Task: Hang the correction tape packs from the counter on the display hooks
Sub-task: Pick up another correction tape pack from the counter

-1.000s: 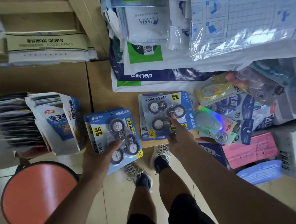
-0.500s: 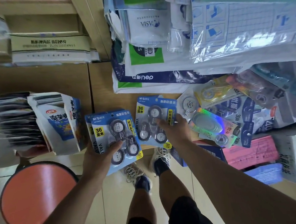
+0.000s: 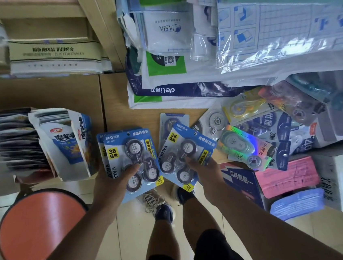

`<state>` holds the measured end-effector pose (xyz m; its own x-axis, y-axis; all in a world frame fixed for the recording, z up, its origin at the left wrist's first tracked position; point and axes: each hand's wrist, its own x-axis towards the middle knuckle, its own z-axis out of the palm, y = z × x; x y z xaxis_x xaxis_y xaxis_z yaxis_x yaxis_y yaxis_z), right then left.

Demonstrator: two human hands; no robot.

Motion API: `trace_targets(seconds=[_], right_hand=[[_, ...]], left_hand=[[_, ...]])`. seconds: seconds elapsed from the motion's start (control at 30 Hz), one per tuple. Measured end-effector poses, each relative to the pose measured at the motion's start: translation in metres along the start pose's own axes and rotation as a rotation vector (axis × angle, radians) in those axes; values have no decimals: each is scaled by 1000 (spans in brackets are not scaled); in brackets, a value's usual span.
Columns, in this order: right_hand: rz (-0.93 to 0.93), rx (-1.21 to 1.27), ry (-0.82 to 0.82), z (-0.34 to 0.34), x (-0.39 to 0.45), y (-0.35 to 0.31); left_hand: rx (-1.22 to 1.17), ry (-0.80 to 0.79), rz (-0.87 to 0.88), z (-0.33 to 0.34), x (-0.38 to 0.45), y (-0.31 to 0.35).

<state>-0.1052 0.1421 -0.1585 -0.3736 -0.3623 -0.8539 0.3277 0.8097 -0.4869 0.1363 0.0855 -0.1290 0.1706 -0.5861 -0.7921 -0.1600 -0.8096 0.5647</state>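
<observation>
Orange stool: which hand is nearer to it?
Left. The left hand, gripping blue packs, sits just right of and above the orange stool; the right hand is farther right.

Glossy plastic packs (image 3: pixel 187 155) on matt wooden counter (image 3: pixel 117 106).

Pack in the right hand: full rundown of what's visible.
The pack in the right hand is a blue card with a clear blister over three round black tape units, a yellow "36" badge and a hang hole on top. It is tilted clockwise. The right hand grips its lower right, thumb on the front.
</observation>
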Motion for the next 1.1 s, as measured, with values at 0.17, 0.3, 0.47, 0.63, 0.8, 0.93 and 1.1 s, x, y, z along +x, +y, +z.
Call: trace_targets(seconds=[0.17,0.3,0.47,0.63,0.8,0.93,1.1], right_hand=[[45,-39,-100,8,5,-11],[83,4,-206,13,15,-21],[44,-91,-160,15,12,-34],[-141,-158,-82,1,-28,-64],[-146,13,-249,-33,-104,-108],[-160,38,-449,-46,-178,-150],[-319,-17,-376,-43,-276,-212]], left_hand=[[0,-2,-15,-2,0,1],[-10,-27,-7,-2,-1,4],[-17,-44,-25,-4,-5,8],[3,3,1,-11,-24,23],[-39,-45,53,-28,-65,55],[-114,-144,124,-32,-126,96],[-183,-101,254,-36,-229,174]])
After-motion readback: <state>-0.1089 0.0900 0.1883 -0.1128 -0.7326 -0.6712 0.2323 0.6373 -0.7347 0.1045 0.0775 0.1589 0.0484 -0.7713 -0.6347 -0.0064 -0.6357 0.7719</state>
